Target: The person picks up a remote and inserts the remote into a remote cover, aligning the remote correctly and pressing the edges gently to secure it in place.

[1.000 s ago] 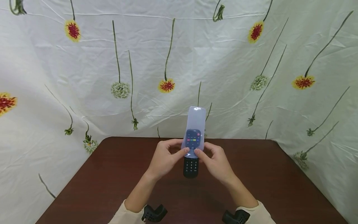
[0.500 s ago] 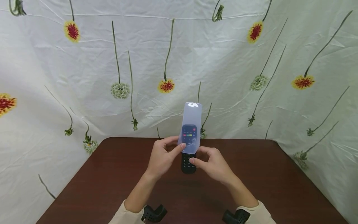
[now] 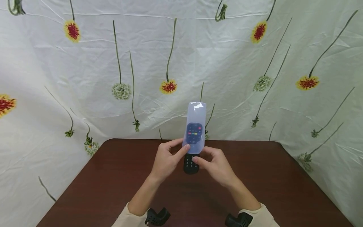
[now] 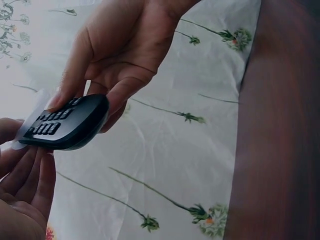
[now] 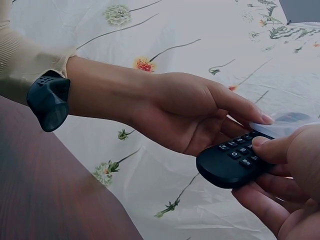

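Observation:
A black remote control (image 3: 191, 164) is held up above the table, its upper part inside a translucent whitish sleeve (image 3: 196, 111). Coloured buttons show through the sleeve; the number keys stick out below its mouth. My left hand (image 3: 166, 157) pinches the sleeve near its lower edge, thumb on the front. My right hand (image 3: 217, 164) grips the remote's bare lower part, thumb over the keys and fingers behind, as the right wrist view shows too. In the left wrist view the remote's rounded end (image 4: 92, 120) points toward the camera.
A dark brown table (image 3: 127, 176) lies under both hands. Behind it hangs a white cloth (image 3: 227, 63) printed with flowers. Black devices (image 3: 157, 217) are strapped on both wrists.
My right thumb has moved from the sleeve's edge down onto the remote's keys. The remote and sleeve have risen slightly. The left hand keeps its hold on the sleeve.

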Demonstrator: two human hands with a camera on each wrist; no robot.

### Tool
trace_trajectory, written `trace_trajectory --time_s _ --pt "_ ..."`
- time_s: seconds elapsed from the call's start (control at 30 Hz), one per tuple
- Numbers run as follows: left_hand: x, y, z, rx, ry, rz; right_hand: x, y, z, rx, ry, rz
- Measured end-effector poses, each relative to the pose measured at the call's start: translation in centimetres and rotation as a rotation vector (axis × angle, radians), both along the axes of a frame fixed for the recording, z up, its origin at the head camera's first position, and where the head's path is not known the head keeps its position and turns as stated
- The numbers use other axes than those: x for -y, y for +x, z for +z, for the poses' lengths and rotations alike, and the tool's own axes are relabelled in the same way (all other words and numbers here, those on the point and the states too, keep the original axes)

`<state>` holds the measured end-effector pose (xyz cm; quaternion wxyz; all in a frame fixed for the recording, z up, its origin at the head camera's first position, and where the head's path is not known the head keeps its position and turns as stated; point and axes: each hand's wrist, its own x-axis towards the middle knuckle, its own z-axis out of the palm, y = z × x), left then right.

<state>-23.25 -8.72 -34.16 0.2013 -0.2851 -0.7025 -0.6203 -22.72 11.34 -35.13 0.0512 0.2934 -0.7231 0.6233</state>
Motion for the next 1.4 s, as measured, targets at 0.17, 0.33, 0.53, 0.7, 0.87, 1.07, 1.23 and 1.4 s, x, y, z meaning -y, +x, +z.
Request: trace_trajectory --time_s 0.17,0.33,0.53,0.7,0.87,1.07,1.23,1.4 --pt "-0.2 0.0 -0.3 -0.007 -0.015 -0.001 0.1 0.0 0.0 0.004 -0.013 -0.011" --pt "-0.2 0.0 -0.3 0.000 -0.013 -0.003 0.2 0.1 0.0 0.013 -0.017 -0.009" --pt "-0.2 0.0 -0.3 -0.015 0.004 0.003 0.3 0.0 -0.1 0.015 -0.025 -0.007" --pt "-0.2 -0.1 -0.4 -0.044 0.033 0.000 0.1 0.0 -0.1 0.003 0.007 -0.039" --pt "-0.1 -0.1 -0.3 -0.051 0.040 0.002 -0.4 0.1 0.2 -0.045 0.019 -0.093" --pt "-0.2 0.0 -0.4 -0.055 0.001 0.021 -1.1 -0.1 0.5 -0.060 -0.118 -0.071" --pt "-0.4 0.2 -0.5 -0.073 -0.035 0.005 -1.0 0.0 0.7 -0.066 -0.137 -0.108" --pt "-0.5 0.2 -0.6 -0.072 -0.041 -0.002 -0.9 0.1 0.7 -0.058 -0.159 -0.115"
